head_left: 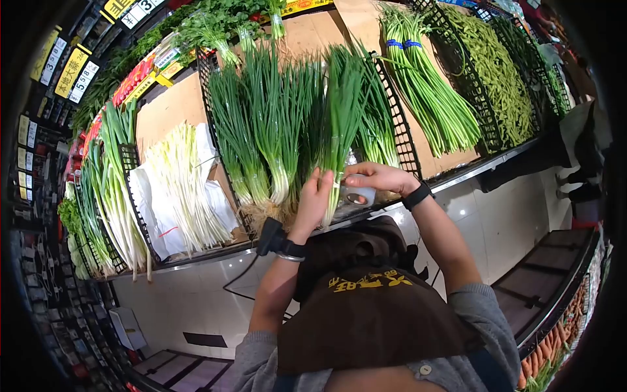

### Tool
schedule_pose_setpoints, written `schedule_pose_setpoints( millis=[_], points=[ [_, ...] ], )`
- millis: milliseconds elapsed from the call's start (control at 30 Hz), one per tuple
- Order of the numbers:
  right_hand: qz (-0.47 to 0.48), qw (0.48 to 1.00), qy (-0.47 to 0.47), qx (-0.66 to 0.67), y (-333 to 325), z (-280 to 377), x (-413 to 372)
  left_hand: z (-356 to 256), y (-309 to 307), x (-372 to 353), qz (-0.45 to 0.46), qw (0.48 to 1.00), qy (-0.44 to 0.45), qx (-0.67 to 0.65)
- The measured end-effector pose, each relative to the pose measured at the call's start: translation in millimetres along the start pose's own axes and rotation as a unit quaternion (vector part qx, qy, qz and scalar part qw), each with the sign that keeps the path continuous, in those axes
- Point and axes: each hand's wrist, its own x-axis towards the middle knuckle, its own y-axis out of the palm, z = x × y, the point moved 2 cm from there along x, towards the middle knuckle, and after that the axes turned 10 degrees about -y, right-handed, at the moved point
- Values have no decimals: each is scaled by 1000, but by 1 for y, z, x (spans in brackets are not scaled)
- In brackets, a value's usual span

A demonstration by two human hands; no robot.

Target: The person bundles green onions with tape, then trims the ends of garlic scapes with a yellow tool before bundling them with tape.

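Observation:
A bunch of green onions (341,121) stands with its leaves pointing away from me and its white ends near the stall edge. My left hand (313,206) is closed around the lower stems from the left. On the other side, my right hand (384,178) has its thumb and fingers bent together against the stems. A roll of clear tape (368,195) sits under the right fingers, held by that hand. More green onions (271,111), roots showing, lie left of the bunch in a black crate (406,134).
White-stemmed chives (179,186) on white paper and leeks (108,170) lie to the left. Garlic stems (434,98) with blue bands and green pods (499,72) are on the right. A metal rail (457,176) edges the stall. Carrots (548,346) show at lower right.

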Motion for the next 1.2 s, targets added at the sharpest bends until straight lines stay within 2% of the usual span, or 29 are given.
schedule_pose_setpoints(
  millis=[33, 67, 100, 133, 200, 233, 267, 300, 367, 400, 467, 500, 533, 600, 633, 667, 700, 733, 767, 800, 833, 867, 933, 967, 1033, 1067, 1133, 1167, 1200],
  points=[
    [41, 999, 7, 11, -6, -2, 1, -2, -2, -2, 84, 975, -99, -177],
    [41, 999, 7, 9, -6, -7, 3, -7, 0, -4, 166, 903, -193, -345],
    [4, 1000, 3, 27, -5, -15, 5, -19, 5, -12, 257, 845, -201, -425],
    [-34, 998, -1, 45, -5, -27, 6, -19, 7, -14, 258, 845, -200, -424],
    [-40, 995, -14, 92, -6, -48, 12, -19, 14, -20, 404, 691, -237, -551],
    [-10, 992, -92, 90, 3, -39, 16, -6, 15, -17, 451, 662, -220, -556],
    [21, 981, -170, 87, 9, -33, 18, 1, 14, -15, 451, 663, -221, -555],
    [29, 991, -83, 106, 5, -37, 15, 6, 12, -14, 422, 707, -243, -513],
    [17, 992, -80, 92, 4, -44, 15, 14, 6, -11, 340, 771, -289, -454],
    [7, 994, -76, 75, 6, -42, 16, 8, 3, -13, 340, 771, -289, -454],
    [-26, 996, -53, 68, 8, -37, 16, -2, -9, -15, 166, 909, -272, -270],
    [-59, 996, -31, 62, 10, -32, 15, -5, -12, -8, 86, 968, -166, -168],
    [-94, 994, -10, 55, 11, -30, 15, -5, -17, -10, 86, 968, -166, -167],
    [-108, 994, -6, 18, 9, -26, 17, -13, -26, -17, 86, 956, -231, -158],
    [-133, 983, 12, -122, 9, -25, 18, -4, -21, -10, 109, 984, -130, -49],
    [-154, 953, 32, -259, 11, -24, 19, -3, -11, -16, 111, 984, -48, 133],
    [-166, 868, -40, -465, 19, -13, 21, -3, 3, -21, 112, 989, 19, 100],
    [-164, 868, -39, -466, 21, -6, 18, -2, 12, -24, 112, 988, 85, 65],
    [-112, 880, -13, -461, 22, 2, 15, 8, 8, -20, 110, 988, 87, 65],
    [-61, 889, 14, -454, 20, 5, 14, 27, 3, -13, 221, 965, -67, -128],
    [-22, 911, -53, -408, 16, 11, 9, 22, 2, -16, 316, 870, -217, -311],
    [8, 979, 25, -205, 13, 13, -1, 16, -2, -21, 248, 883, -235, -322],
    [8, 994, 24, -107, 7, 18, -5, 5, -3, -24, 332, 796, -149, -484],
    [7, 994, 23, -106, 5, 10, -3, 1, -1, -25, 333, 796, -149, -483],
    [48, 997, -62, -7, 4, -13, 5, -17, 7, -32, 449, 686, -156, -551],
    [42, 995, -46, 73, 4, -21, 2, -18, 6, -31, 449, 686, -154, -551],
    [10, 995, -35, 98, 3, -34, 3, -19, 4, -32, 514, 720, -148, -443],
    [13, 994, -32, 99, 0, -39, 3, -17, 0, -34, 511, 720, -148, -445],
    [15, 995, -24, 97, -2, -36, 3, -12, -8, -33, 453, 786, -184, -379]
  ],
)
